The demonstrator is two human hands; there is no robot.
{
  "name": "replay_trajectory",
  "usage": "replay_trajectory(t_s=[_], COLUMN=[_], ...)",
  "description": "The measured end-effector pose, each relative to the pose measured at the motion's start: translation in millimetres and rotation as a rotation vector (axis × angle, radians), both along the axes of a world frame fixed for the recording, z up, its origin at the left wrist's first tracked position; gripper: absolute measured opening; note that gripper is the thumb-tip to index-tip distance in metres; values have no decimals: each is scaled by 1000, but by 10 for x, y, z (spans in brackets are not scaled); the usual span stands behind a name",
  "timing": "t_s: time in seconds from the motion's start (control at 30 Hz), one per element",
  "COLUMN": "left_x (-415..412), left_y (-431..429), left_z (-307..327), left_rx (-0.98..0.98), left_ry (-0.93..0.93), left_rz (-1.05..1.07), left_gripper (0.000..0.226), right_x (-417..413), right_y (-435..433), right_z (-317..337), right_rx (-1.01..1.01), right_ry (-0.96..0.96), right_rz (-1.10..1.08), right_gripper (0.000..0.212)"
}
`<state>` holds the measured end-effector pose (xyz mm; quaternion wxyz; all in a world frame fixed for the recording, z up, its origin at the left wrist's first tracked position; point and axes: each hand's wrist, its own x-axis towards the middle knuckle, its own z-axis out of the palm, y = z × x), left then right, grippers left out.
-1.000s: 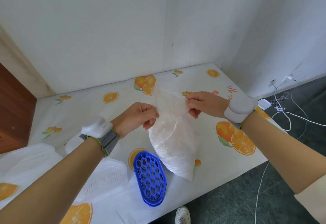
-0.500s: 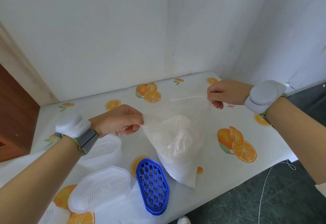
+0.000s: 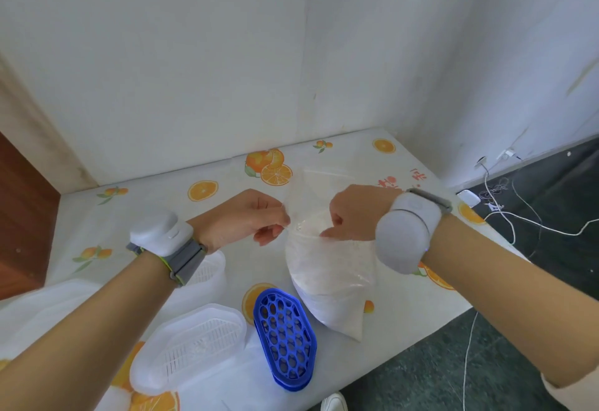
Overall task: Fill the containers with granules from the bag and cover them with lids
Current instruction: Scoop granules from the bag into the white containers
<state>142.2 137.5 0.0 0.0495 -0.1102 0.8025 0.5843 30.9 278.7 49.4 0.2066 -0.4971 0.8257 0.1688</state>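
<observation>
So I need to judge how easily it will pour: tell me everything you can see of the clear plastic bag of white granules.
The clear plastic bag of white granules is thin, soft and crinkled, roughly half full. Its bottom corner rests on the orange-print tablecloth beside the blue honeycomb lid. The left hand and the right hand each pinch its top edge, holding the mouth up.

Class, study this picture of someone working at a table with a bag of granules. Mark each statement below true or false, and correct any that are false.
1. Both hands grip the top of the clear bag. True: left hand, right hand.
2. The blue lattice container is full of granules. False: it looks empty.
3. The bag rests on the table. True.
4. The blue container lies right of the bag. False: it lies left of it.
5. A white container lies left of the blue one. True.
</observation>
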Motion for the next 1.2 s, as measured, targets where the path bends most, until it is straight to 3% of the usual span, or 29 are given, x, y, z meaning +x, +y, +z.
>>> replay_trajectory(t_s=[0.2,0.37,0.43,0.6,0.67,0.73,0.8,1.0,1.2], left_x=[18,22,30,27,17,16,10,-178,-353], left_y=[-5,10,22,89,126,150,183,393,532], left_z=[-36,-43,-39,-31,-29,-28,-24,55,79], left_rx=[14,31,40,32,22,27,45,13,8], left_ry=[30,48,49,48,54,58,59,128,131], left_rz=[27,17,27,58,73,94,123,202,222], left_gripper=[45,45,41,40,39,34,31,37,34], right_x=[68,20,36,91,16,-75,-133,-327,-544], right_y=[-117,-94,-83,-69,-45,-28,14,158,339], right_z=[-276,-291,-266,-378,-427,-489,-526,-340,-300], right_rx=[122,56,36,-7,-47,11,24,-165,-246], right_ry=[205,65,66,117,43,-38,-51,-23,-97], right_rz=[-28,-102,-116,-141,-169,-234,-235,-195,-212], right_gripper=[43,36,25,32,14,27,20,30,24])
